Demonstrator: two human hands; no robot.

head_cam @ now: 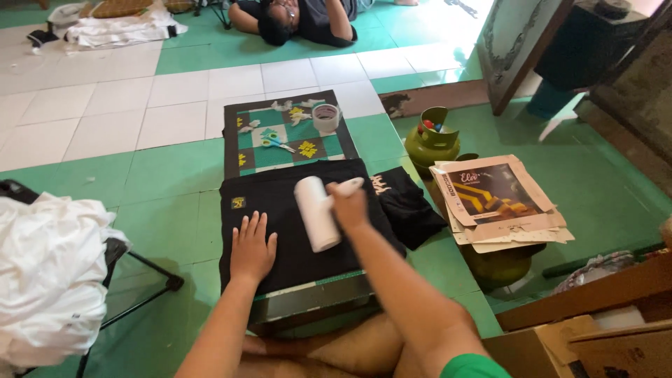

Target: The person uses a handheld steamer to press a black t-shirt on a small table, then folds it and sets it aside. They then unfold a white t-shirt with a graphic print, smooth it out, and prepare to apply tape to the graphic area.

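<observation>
A: The left hand point(252, 248) lies flat and open, fingers spread, pressing the black folded garment point(294, 224) down on the low bench point(308, 304). It grips nothing.

B: And the right hand point(348, 207)?

A: Closed round the handle of a white lint roller point(316, 212), whose drum lies on the cloth just beside the left fingertips.

B: What might go wrong?

A: If the flat hand lifts, I judge the roller could drag the fabric into creases or off the near edge. A second black garment point(406, 203) hangs off the right side and might catch.

B: Further out?

A: Scissors point(278, 143) and a tape roll point(325, 117) on the checkered mat point(336, 143); a green gas cylinder point(432, 143), probably, by stacked cardboard point(500, 199).
</observation>
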